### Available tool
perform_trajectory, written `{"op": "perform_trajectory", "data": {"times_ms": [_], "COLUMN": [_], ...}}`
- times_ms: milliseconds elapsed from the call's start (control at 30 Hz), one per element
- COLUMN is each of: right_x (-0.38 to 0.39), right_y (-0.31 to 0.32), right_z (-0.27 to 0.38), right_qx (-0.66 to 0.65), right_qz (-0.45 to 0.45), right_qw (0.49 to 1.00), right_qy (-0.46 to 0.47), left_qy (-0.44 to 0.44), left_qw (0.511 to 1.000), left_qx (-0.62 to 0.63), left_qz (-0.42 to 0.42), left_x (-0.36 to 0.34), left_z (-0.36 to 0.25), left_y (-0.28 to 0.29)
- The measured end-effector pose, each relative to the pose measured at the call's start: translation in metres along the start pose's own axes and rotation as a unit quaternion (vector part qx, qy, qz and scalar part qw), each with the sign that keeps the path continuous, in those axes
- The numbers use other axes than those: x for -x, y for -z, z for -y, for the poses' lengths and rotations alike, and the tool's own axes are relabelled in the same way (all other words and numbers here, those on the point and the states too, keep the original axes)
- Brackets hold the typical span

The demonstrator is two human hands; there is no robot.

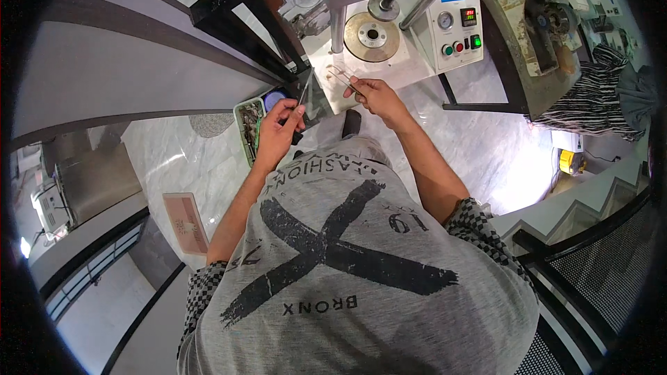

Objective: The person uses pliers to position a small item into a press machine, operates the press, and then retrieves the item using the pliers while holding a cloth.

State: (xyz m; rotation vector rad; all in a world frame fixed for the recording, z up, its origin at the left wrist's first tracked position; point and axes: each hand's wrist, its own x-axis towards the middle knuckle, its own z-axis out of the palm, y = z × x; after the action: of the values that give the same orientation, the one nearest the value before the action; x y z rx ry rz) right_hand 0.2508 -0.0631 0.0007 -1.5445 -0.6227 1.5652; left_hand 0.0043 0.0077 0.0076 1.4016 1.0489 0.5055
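Observation:
My left hand (283, 119) is closed on a long, thin metal tool (307, 85), angled upward beside the press's base. My right hand (370, 99) grips a slim two-pronged metal tool (342, 76), like tweezers, over the front left of the light machine base (410, 73). Some small bits near its tips are too small to make out. Just behind, the press has a round metal plate (361, 45) with a centre hub, steel posts and a control panel (456, 31) with displays, a gauge and buttons.
A green tray of tools (246, 128) stands at the left, with a blue round container beside it. A second machine (521, 21) and striped cloth (580, 90) are at the right, above a stair railing (590, 278). A pink board (184, 222) lies low at the left.

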Motion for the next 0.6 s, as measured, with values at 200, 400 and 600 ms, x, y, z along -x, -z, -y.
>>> {"op": "perform_trajectory", "data": {"times_ms": [200,400,600], "right_x": [0.002,0.005,0.015], "right_y": [-0.003,-0.003,-0.032], "right_z": [-0.003,-0.007,0.004], "right_qx": [0.015,-0.031,0.215], "right_qz": [-0.026,-0.014,-0.139], "right_qw": [0.999,0.997,0.931], "right_qy": [0.015,0.074,0.261], "left_qy": [0.04,0.036,-0.011], "left_qw": [0.997,0.997,1.0], "left_qx": [0.039,0.044,0.004], "left_qz": [0.043,0.056,0.016], "left_x": [0.0,-0.004,-0.001], "left_z": [0.006,0.011,0.001], "left_y": [0.001,0.004,-0.002]}}
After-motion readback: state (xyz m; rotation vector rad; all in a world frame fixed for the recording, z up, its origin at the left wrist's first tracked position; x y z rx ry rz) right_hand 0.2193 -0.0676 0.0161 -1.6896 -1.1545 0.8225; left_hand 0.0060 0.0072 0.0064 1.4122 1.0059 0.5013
